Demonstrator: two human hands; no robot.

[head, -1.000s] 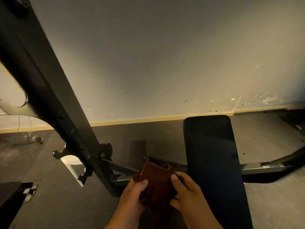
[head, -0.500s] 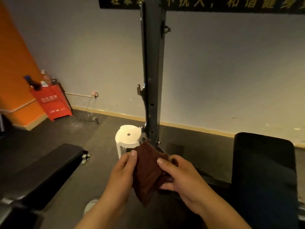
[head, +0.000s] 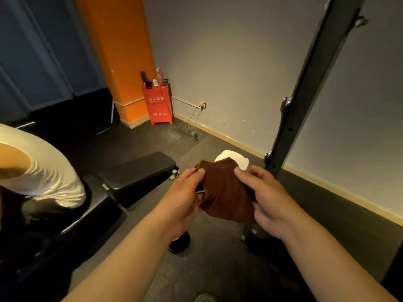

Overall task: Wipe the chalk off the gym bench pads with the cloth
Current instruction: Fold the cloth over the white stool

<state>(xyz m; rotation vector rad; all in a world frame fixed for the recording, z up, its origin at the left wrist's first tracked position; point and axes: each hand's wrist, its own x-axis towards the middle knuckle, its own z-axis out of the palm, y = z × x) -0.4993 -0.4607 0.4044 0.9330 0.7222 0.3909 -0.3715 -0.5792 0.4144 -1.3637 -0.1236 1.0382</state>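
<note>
A dark brown cloth (head: 224, 190) hangs bunched between both my hands in the middle of the view. My left hand (head: 185, 197) grips its left edge with the thumb on top. My right hand (head: 266, 197) grips its right side, thumb pressed on the fabric. A black padded gym bench (head: 135, 173) stands to the left, its end pad just left of my left hand and below it. Neither hand touches the bench. No chalk shows on the pad in this dim light.
A person in a white shirt (head: 37, 168) bends over the bench's near part at the left. A black rack upright (head: 305, 88) rises at the right. A white stool (head: 237, 160) sits behind the cloth. A red cabinet (head: 158, 103) stands by an orange pillar (head: 117, 51).
The view has swung left: the bench at the right has left the frame, and the left bench and the person have come in. Both hands still hold the cloth.
</note>
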